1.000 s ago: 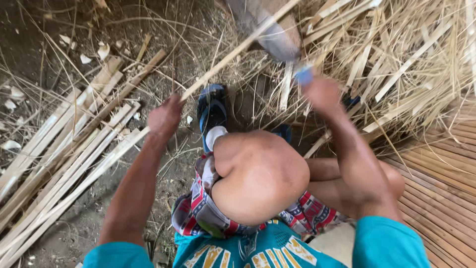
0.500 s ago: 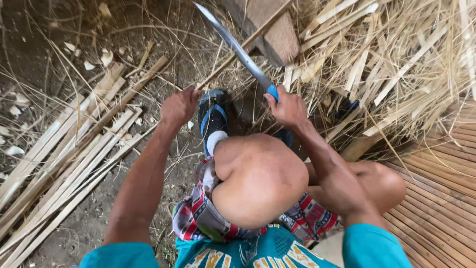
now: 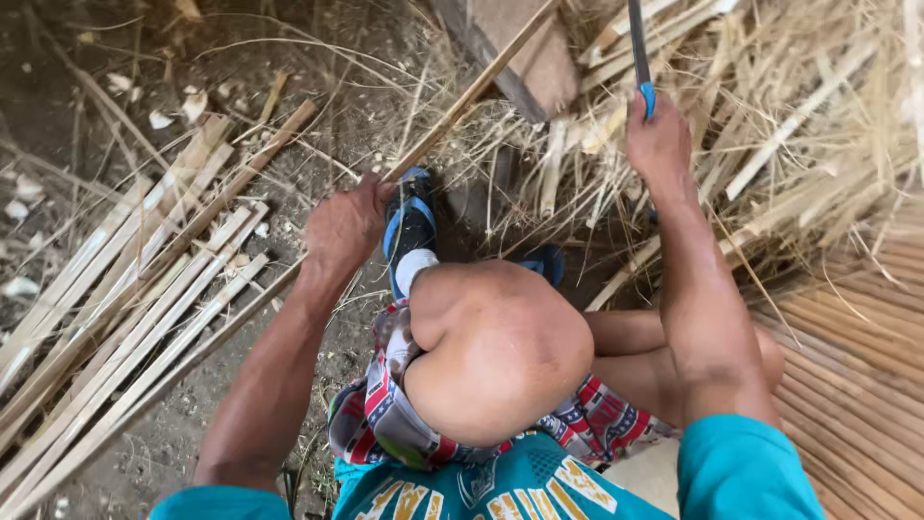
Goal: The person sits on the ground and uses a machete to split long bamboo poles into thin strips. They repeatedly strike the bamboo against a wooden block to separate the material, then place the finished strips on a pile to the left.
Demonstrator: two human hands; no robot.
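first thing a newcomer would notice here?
Probably the knife, raised at top centre in the right hand, blade running out of frame. Next, the left hand gripping a long bamboo strip that slants up to a wooden block. A stack of split strips lies on the dirt at left, shavings heaped at right.

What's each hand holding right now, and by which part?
Left hand grips the long bamboo strip partway along its length. Right hand holds the knife by its blue handle, blade pointing away.
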